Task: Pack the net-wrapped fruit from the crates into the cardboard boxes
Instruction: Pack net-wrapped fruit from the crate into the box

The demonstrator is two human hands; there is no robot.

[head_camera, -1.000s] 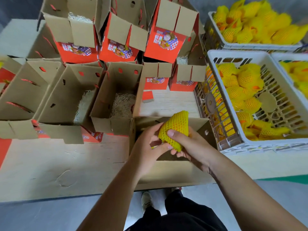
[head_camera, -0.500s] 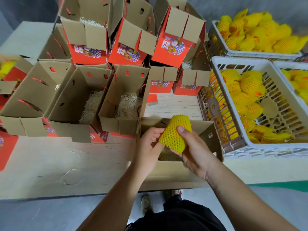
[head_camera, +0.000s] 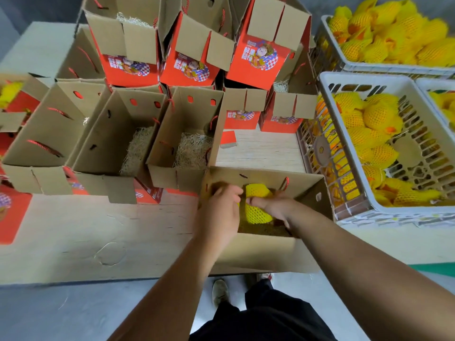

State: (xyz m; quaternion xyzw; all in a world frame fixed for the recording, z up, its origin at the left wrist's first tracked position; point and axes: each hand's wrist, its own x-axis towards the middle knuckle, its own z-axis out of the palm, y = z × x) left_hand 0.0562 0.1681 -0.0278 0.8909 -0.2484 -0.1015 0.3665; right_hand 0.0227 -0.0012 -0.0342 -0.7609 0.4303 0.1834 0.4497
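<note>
Lowering fruit (head_camera: 257, 205) into box (head_camera: 266, 252), right hand (head_camera: 275, 205) fingers clamped round it, left hand (head_camera: 219, 210) alongside, grip blurred, cannot tell; next, probably seat on straw below fingers, release, reach right to crate (head_camera: 354, 212).

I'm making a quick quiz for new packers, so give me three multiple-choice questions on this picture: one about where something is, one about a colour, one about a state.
1. Where is the held fruit?
A. in the nearest box
B. in a crate
C. on the floor

2. What colour is its net?
A. white
B. yellow
C. green

3. How is the nearest box?
A. taped shut
B. flattened
C. open on top

Key: 1 A, both hands lower it between the box walls; 2 B, the mesh is yellow; 3 C, its inside shows.
</note>
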